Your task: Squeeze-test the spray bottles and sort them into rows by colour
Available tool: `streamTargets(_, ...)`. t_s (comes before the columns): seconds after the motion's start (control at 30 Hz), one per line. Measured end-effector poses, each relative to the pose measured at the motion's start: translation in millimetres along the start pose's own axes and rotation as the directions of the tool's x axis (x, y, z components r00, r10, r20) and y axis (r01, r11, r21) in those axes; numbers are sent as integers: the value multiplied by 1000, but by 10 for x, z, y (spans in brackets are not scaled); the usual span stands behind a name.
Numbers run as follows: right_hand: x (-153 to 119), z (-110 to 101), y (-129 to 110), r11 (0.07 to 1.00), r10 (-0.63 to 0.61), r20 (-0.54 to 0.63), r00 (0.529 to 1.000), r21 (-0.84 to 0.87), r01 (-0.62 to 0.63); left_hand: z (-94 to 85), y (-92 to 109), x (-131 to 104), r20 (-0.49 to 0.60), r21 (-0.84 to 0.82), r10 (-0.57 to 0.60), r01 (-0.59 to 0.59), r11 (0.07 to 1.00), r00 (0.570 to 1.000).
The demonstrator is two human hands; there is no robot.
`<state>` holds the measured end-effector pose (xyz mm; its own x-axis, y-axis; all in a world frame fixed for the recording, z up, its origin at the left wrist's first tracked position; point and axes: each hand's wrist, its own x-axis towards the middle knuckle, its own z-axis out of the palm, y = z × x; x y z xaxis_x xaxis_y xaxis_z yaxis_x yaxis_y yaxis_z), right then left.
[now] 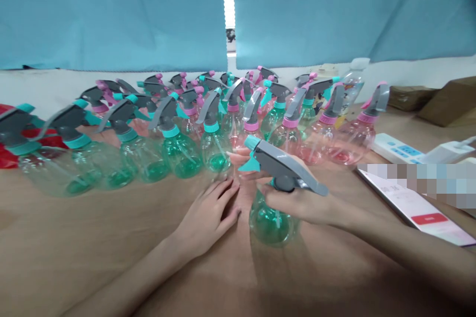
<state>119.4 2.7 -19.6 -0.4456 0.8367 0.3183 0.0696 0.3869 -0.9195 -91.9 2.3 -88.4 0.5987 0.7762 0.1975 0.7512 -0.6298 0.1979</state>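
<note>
One held bottle (274,225), bottle row (182,154) ahead.

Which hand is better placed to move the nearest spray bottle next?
Right, most likely: the right hand already has its grip around the neck of the nearest spray bottle, while the left hand lies palm down on the table, beside it.
</note>
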Motion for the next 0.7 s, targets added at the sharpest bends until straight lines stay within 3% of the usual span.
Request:
streamTargets(0.43,16,27,188,976,-176,-27,984,-138,170,-40,23,13,10,-49,-16,16,999,1000)
streamTargets(0.7,17,39,180,988,-141,-15,990,-69,140,-73,60,29,28,-61,-16,18,998,999)
